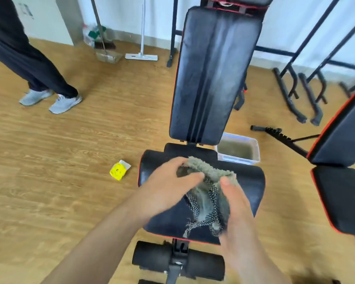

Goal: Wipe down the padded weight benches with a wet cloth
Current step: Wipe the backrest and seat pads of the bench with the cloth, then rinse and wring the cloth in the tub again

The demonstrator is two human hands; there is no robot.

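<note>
A black padded weight bench with red piping stands in front of me, its long backrest (213,74) raised and its seat pad (252,181) just below my hands. Above the seat I hold a grey fluffy cloth (209,193) with a black-and-white mesh side. My left hand (168,187) grips its upper left edge and my right hand (236,199) grips its right side. The cloth hangs bunched between them, its lower end touching the seat. A second bench (342,191) stands at the right edge.
A clear tub of murky water (239,149) sits on the wood floor right of the bench. A yellow packet (119,171) lies to the left. Another person's legs (29,64) stand at far left. A broom, dustpan, mop (141,55) and black racks (295,95) line the wall.
</note>
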